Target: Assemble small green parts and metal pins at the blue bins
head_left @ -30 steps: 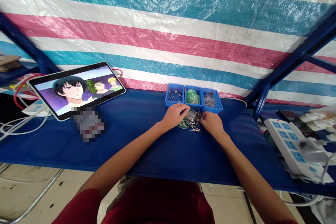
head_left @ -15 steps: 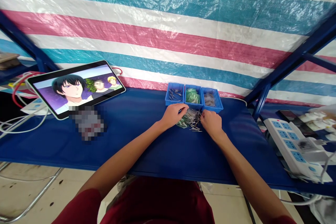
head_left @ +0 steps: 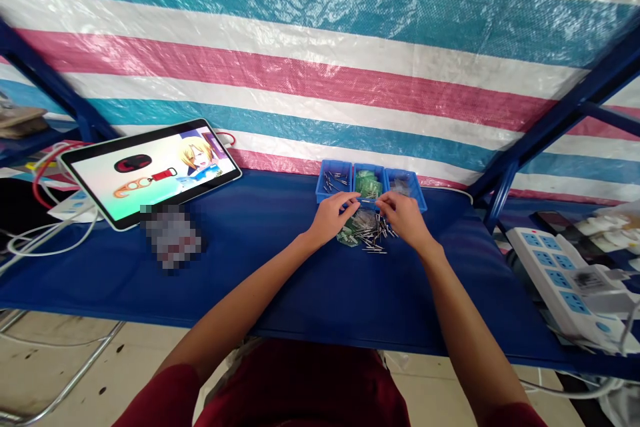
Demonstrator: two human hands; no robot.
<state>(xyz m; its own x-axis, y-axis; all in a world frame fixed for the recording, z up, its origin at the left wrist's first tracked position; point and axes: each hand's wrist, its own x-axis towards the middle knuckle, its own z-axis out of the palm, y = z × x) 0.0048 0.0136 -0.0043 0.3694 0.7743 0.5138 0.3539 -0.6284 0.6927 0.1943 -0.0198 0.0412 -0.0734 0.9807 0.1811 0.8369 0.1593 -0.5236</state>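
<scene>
My left hand (head_left: 331,213) and my right hand (head_left: 405,217) meet above a heap of thin metal pins (head_left: 373,235) and small green pieces (head_left: 347,237) on the blue table (head_left: 280,267). Both hands have their fingertips pinched together near a thin pin held between them, just in front of three small blue bins (head_left: 370,185). The left bin (head_left: 333,183) holds metal pins, the middle bin (head_left: 369,183) green pieces, the right bin (head_left: 406,183) clear bits.
A tablet (head_left: 153,170) playing a cartoon leans at the left, with a blurred object (head_left: 171,235) before it and cables (head_left: 35,233) beside it. White power strips (head_left: 565,280) lie at the right. A striped tarp (head_left: 320,60) hangs behind the table.
Both hands have lifted off the heap and come together in front of the bins. The picture on the tablet has changed.
</scene>
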